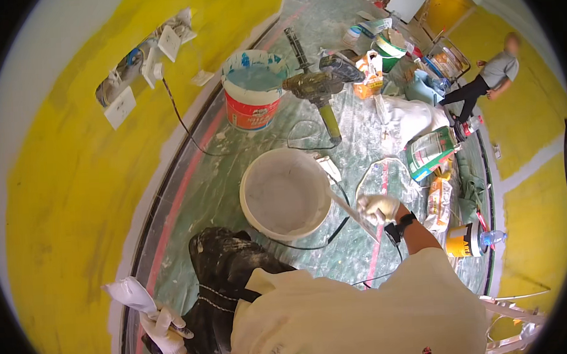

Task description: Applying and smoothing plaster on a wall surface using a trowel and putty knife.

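Observation:
In front of me a round white bucket stands on the floor, with smooth greyish-white putty inside. At its right rim my gloved right hand is closed around a flat plastering trowel, seen nearly edge-on, one end reaching the bucket's rim. My gloved left hand, low at the left by the yellow wall, grips a putty knife whose blade looks coated in white putty. Its dark handle end shows beside my fingers.
A power mixer stands beyond, beside a red-and-white bucket of cloudy water. A cable hangs from wall sockets. Bags and a yellow tub line the right. A person is at the far right.

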### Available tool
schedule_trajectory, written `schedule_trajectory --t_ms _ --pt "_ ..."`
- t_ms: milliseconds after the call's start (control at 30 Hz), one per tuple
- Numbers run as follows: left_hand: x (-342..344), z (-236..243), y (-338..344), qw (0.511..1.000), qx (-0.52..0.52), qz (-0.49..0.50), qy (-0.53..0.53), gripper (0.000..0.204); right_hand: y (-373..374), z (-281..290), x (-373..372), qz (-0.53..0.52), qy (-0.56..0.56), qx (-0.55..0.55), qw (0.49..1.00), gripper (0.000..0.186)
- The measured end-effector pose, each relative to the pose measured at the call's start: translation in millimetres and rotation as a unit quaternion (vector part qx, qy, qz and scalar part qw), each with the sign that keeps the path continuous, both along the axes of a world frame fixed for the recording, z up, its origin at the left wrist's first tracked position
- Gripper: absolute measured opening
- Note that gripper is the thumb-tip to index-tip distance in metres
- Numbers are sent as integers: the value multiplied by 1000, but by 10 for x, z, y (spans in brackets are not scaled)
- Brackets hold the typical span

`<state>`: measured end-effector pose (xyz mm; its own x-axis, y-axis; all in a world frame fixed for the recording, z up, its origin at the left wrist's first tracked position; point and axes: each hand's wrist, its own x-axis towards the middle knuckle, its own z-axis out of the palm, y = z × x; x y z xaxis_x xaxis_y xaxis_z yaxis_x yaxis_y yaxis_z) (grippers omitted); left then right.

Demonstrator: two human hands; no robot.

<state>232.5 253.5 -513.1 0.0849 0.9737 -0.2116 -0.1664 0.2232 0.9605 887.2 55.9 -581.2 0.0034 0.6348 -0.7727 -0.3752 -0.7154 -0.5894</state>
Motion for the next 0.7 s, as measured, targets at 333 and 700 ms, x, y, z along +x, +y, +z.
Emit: schedule_trajectory --t_ms 333,700 --pt "191 -29 180 999 -14 -22 44 21 1348 731 -295 314 -284 -44 905 25" --pt "-132 -73 -206 993 2 109 54 44 2764 -3189 -249 476 -643 158 579 42"
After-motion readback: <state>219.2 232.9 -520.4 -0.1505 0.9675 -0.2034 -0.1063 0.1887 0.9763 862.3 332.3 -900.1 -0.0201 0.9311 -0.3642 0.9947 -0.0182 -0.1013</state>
